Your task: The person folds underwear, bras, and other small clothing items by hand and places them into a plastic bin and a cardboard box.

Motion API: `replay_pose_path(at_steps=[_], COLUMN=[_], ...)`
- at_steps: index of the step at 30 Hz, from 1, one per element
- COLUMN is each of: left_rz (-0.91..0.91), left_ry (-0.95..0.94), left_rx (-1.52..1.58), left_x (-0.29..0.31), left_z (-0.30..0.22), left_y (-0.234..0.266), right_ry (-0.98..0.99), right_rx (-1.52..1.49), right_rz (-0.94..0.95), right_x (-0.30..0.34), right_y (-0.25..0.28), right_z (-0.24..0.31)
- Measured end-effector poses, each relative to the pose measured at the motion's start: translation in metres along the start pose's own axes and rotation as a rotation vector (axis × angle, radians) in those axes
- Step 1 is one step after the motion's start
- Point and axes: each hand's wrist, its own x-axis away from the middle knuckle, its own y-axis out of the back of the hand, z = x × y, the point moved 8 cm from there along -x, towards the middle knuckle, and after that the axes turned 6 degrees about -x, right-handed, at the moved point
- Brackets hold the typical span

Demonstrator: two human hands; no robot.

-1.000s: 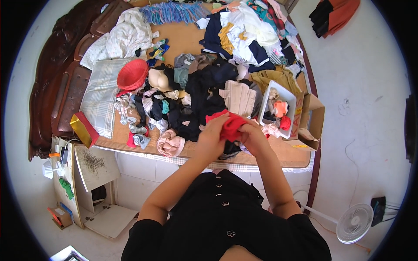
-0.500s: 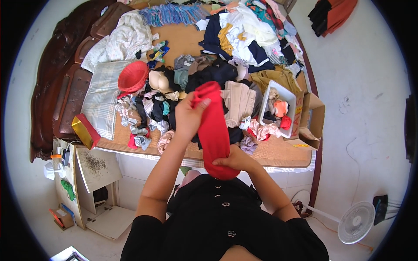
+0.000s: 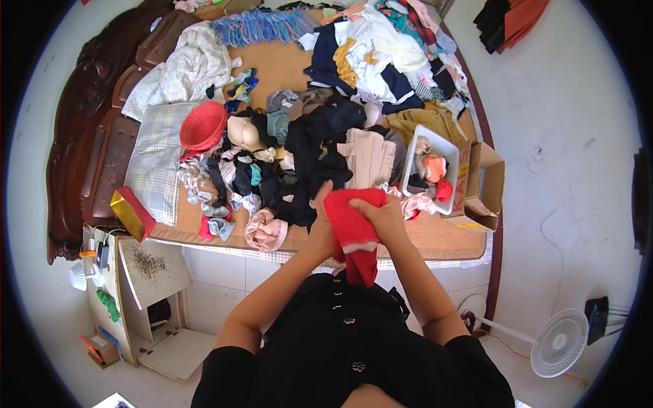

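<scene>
A long red sock (image 3: pixel 354 234), folded over on itself with a paler edge showing, is held between my two hands in front of my chest, just off the bed's near edge. My left hand (image 3: pixel 322 221) grips its left side, part of the fingers hidden behind the cloth. On the other side my right hand (image 3: pixel 385 216) clasps the upper fold, thumb lying on top. One end of the sock dangles below the hands. Just beyond are black clothes (image 3: pixel 316 149) and a beige corset-like garment (image 3: pixel 369 160); a pink piece of cloth (image 3: pixel 266 230) lies to the left.
A white bin (image 3: pixel 408 178) with small garments stands at the right beside an open cardboard box (image 3: pixel 484 183). Far left sit a red basket (image 3: pixel 203 127) and a gold-and-red box (image 3: pixel 134 213). Clothes (image 3: pixel 388 44) heap at the back; a white fan (image 3: pixel 559 343) stands lower right.
The red sock, stretched out lengthwise before, is now folded over and bunched. My left hand has come down and my right hand has moved up, bringing them closer together.
</scene>
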Motion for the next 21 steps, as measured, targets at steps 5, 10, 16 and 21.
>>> replay_pose_path(at_steps=[5,10,16,21], left_rz=[-0.102,0.163,-0.075,0.041], left_ry=[-0.503,-0.640,0.426,0.931], left_rx=[-0.452,-0.376,0.477,0.904], left_x=[-0.022,-0.011,-0.004,0.012], left_z=[-0.088,-0.089,0.024,0.050], left_y=[0.042,0.030,0.027,-0.003], right_ry=[-0.195,-0.635,-0.417,-0.158], right_rx=[-0.217,-0.220,-0.299,0.325], right_rz=[-0.061,-0.085,0.124,0.305], right_x=[-0.012,-0.003,-0.003,-0.007], right_y=[0.022,0.011,-0.003,0.001], right_z=[-0.063,-0.090,-0.084,-0.066])
